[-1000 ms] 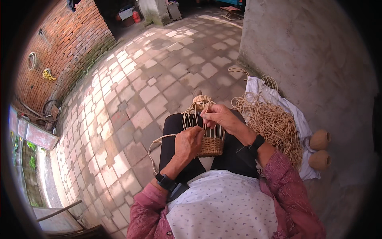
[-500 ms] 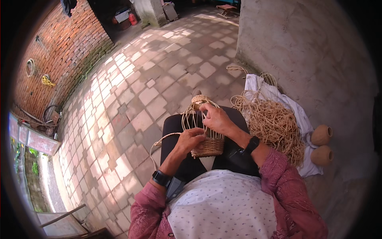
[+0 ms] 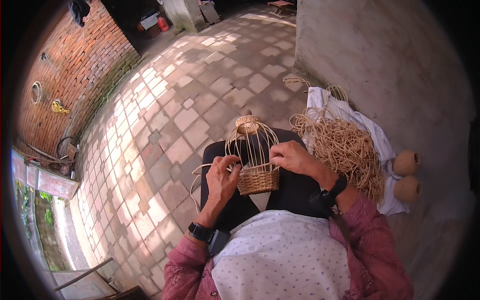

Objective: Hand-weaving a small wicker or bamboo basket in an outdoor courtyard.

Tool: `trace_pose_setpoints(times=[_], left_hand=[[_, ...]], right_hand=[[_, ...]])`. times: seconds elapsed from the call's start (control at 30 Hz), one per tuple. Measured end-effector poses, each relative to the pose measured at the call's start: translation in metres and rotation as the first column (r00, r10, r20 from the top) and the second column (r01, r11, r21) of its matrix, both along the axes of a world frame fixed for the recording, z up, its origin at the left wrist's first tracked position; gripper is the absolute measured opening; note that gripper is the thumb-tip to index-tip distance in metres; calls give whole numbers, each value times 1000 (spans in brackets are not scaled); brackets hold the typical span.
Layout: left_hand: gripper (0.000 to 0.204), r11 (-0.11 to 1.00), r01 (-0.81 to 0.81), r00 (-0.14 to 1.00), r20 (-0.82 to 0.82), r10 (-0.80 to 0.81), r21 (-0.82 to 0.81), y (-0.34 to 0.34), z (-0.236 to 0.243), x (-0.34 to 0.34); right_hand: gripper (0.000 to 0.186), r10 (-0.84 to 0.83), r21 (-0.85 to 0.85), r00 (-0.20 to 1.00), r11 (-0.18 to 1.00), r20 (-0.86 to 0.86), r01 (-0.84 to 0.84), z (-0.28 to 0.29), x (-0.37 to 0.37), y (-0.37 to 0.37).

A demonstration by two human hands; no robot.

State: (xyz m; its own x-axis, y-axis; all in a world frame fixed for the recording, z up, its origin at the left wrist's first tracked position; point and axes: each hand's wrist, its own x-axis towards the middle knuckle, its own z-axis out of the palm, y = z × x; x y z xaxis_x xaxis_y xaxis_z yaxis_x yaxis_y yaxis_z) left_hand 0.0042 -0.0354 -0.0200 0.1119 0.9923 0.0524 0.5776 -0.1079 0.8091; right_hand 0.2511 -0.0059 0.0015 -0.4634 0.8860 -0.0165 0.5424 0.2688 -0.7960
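Pinching a strand (image 3: 276, 137) on the basket (image 3: 258, 183) with the right hand (image 3: 294, 159), with the left hand (image 3: 221, 179) curled beside it in a grip hard to tell.

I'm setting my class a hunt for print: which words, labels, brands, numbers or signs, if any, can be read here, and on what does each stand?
No text can be read.
Woven basket: no writing visible.
White cloth: no writing visible.
Left wristband, right wristband: too small to tell.
Pinkish panel, far left: too blurred to tell.
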Motion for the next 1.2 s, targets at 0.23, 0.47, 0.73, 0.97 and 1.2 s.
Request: trace_pose_setpoints(times=[0.23, 0.47, 0.73, 0.97, 1.2], left_hand=[[9, 921, 173, 946, -318, -56, 350, 3, 19, 41], [15, 952, 292, 806, -559, -195, 89, 5, 21, 45], [22, 893, 437, 852, -268, -450, -108, 22, 15, 32], [15, 894, 447, 822, -383, -421, -24, 16, 31, 30], [10, 914, 348, 929, 206, -306, -208, 3, 21, 13]], right_hand=[[14, -127, 83, 972, 986, -200, 145, -9, -32, 33], [10, -294, 101, 898, 934, -328, 343, 0, -33, 22], [11, -226, 8, 913, 970, -340, 243, -28, 6, -33], [19, -302, 187, 908, 913, -290, 363, -42, -4, -35], [10, -182, 100, 884, 964, -430, 247, -43, 4, -31]])
